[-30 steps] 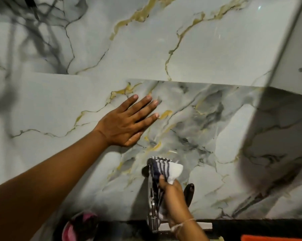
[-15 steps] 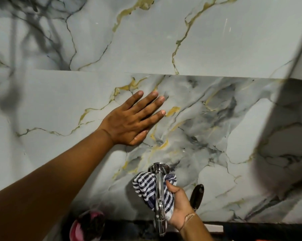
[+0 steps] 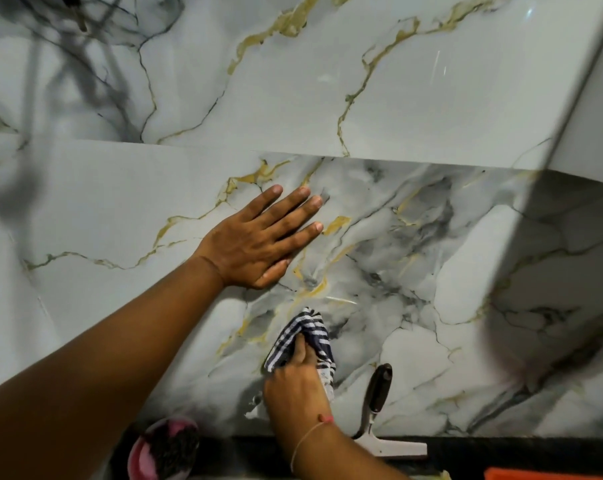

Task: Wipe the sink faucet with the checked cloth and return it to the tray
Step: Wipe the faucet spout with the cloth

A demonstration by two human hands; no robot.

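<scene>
Checked cloth point(image 3: 302, 336) is bunched over the top of the faucet point(image 3: 256, 405), which is almost wholly hidden beneath it against the marble wall point(image 3: 431, 98), and your right hand point(image 3: 298, 384) is clamping its fingers closed around that bundle. Your left hand point(image 3: 255, 237) is pressing flat on the wall, fingers straight and slightly spread, so you are braced well: be squeezing the cloth fully round the spout while drawing it down toward the dark counter edge point(image 3: 501, 448). No tray is showing.

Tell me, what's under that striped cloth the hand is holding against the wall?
The checked cloth, gripped by the right hand, covers nearly everything beneath. Only a small shiny bit of faucet peeks out beside the hand; the rest is hidden.
</scene>
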